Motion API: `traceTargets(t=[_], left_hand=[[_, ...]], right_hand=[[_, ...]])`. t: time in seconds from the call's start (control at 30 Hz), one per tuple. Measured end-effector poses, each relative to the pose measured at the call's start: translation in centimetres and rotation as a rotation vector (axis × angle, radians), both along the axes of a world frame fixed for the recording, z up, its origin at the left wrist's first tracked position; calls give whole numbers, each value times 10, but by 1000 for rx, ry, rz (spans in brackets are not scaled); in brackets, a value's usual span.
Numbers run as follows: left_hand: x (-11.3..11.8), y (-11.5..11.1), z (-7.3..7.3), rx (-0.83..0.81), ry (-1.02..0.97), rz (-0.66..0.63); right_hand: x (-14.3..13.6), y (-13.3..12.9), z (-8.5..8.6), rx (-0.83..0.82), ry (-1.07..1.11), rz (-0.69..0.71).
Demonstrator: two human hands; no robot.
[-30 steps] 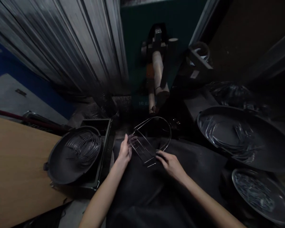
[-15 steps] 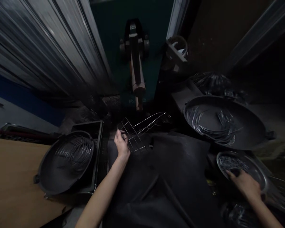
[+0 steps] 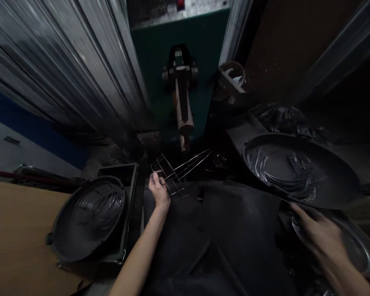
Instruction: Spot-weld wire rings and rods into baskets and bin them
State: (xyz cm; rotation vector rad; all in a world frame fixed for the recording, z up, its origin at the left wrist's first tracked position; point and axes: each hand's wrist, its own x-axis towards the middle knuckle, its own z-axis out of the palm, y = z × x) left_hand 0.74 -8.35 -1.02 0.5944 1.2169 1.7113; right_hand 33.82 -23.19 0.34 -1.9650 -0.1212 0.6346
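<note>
My left hand (image 3: 159,190) is closed on the left edge of a wire rack (image 3: 174,181), a small metal grid with long bent wires reaching up to the right. The rack is held above the dark apron, in front of the machine. On the right, my right hand (image 3: 320,232) is smeared by motion over a metal bowl (image 3: 362,250), and its fingers and anything in them cannot be made out. The lower tip of the machine arm (image 3: 185,119) points down just beyond the rack.
A dark pan (image 3: 77,234) with wire rings stands at the left in a crate (image 3: 132,181). A larger dark pan (image 3: 329,185) holding bent wires lies at the right. The green machine (image 3: 154,53) stands ahead, beside corrugated metal sheeting (image 3: 80,53).
The view has tilted up, showing more of the machine. My right hand has lifted a little from the small parts in the metal bowl. The rack has turned slightly in my left hand.
</note>
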Motion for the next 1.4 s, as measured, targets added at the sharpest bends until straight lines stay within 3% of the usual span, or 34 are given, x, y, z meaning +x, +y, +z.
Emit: traceTargets(t=[0.1,0.17,0.27,0.37,0.87,1.03,1.4], left_hand=[[1,-1,1,20,-13,19],[1,-2,0,29,-15,11],[-1,-3,-2,40,-6,5],[-5,-2,-6,44,37,34],[-21,5,-5,-9,159,50],[-21,6,-1,-31,125,40],[-24,13,7,-57,50,23]], right_hand=[[-65,56,11,320,421,107],[-106,93,16,442,622,142],[-152,131,23,485,737,138],[-178,147,30,509,831,133],[-206,150,40,511,764,197],[-210,153,43,532,766,159],[-214,161,45,593,701,243]])
